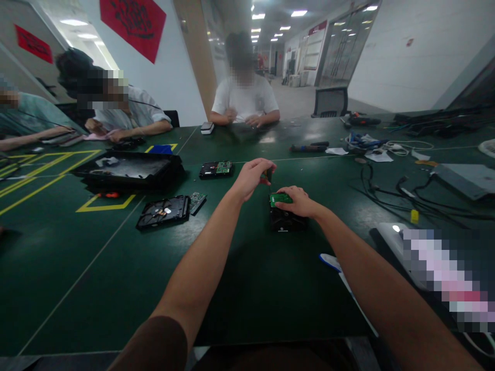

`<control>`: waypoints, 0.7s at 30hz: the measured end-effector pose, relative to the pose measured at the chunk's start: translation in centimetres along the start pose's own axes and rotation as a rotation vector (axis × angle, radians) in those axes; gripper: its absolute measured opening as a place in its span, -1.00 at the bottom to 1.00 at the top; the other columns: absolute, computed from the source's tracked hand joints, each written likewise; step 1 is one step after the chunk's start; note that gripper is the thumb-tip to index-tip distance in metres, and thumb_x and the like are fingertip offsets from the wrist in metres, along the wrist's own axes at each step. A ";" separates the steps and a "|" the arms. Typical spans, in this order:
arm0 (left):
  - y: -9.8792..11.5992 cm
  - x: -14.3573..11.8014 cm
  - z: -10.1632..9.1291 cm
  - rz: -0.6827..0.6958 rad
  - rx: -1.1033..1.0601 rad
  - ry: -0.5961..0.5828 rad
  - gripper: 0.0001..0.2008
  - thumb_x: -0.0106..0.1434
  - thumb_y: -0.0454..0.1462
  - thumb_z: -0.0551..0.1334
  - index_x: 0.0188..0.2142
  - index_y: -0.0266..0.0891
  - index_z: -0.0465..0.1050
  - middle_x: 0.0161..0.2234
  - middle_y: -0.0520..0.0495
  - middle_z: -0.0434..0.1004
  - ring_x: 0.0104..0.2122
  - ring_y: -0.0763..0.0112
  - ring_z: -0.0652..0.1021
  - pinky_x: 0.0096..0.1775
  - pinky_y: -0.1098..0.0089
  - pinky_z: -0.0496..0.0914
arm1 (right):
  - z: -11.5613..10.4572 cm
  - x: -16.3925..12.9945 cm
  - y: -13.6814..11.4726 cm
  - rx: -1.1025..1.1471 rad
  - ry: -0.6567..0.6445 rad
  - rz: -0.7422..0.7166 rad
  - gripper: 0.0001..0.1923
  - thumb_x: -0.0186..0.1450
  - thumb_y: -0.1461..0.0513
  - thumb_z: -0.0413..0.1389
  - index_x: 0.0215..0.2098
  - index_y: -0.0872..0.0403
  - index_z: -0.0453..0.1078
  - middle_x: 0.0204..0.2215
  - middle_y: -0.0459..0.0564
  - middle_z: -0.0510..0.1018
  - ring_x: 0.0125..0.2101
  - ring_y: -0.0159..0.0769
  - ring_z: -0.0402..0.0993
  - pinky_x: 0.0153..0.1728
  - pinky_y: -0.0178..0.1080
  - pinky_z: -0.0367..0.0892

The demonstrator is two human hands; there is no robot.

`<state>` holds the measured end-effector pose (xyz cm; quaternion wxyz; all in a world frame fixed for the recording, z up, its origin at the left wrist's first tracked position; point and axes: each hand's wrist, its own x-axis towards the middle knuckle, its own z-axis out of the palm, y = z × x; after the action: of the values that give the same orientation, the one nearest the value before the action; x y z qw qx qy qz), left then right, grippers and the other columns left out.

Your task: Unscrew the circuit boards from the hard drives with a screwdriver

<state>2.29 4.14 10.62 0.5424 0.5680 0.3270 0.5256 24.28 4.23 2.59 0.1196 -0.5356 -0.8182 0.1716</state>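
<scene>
Presently grips a black hard drive (288, 222) on the green table (251, 293), with the right hand (297, 200) partly closed, thumb and fingers on the green circuit board (277, 199) atop it. Just beyond, holds the left hand (252, 178) raised near the drive's far end, fingertips drawn close; cannot tell the contents of the pinch. Farther left, shows another drive (211, 170) lying flat and, across the table, a seated person (245, 100).

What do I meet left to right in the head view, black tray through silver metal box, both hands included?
Black tray → far black drive with green board → left hand → right hand → small yellow item among the cables → silver metal box.
</scene>
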 end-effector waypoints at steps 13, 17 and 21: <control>0.2 -0.2 0.4 -0.037 -0.078 -0.015 -0.86 0.33 -0.20 0.25 -0.25 -0.24 0.48 -0.24 -0.12 0.60 -0.22 0.34 0.60 -0.31 0.39 0.55 | 0.0 0.0 0.1 -0.017 -0.005 -0.007 -0.41 0.37 -0.18 0.13 0.28 -0.19 0.40 0.16 0.10 0.46 0.22 0.12 0.32 0.23 0.18 0.22; 0.1 0.2 -0.1 0.013 0.022 0.005 -0.83 0.32 -0.22 0.22 -0.30 -0.25 0.56 -0.24 -0.12 0.56 -0.25 0.38 0.54 -0.38 0.47 0.49 | 0.0 0.0 0.1 -0.022 -0.012 0.001 -0.41 0.36 -0.19 0.14 0.28 -0.21 0.40 0.16 0.10 0.47 0.21 0.12 0.33 0.22 0.17 0.23; 0.3 0.0 -0.1 -0.035 -0.026 -0.004 -0.85 0.33 -0.24 0.21 -0.24 -0.23 0.55 -0.29 -0.09 0.55 -0.27 0.36 0.57 -0.34 0.41 0.51 | 0.0 0.0 -0.1 -0.025 -0.007 0.010 -0.41 0.36 -0.18 0.16 0.27 -0.20 0.41 0.17 0.11 0.46 0.21 0.13 0.33 0.22 0.17 0.23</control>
<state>2.15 4.11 10.92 0.5596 0.5561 0.3287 0.5191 24.20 4.18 2.65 0.1091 -0.5405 -0.8180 0.1638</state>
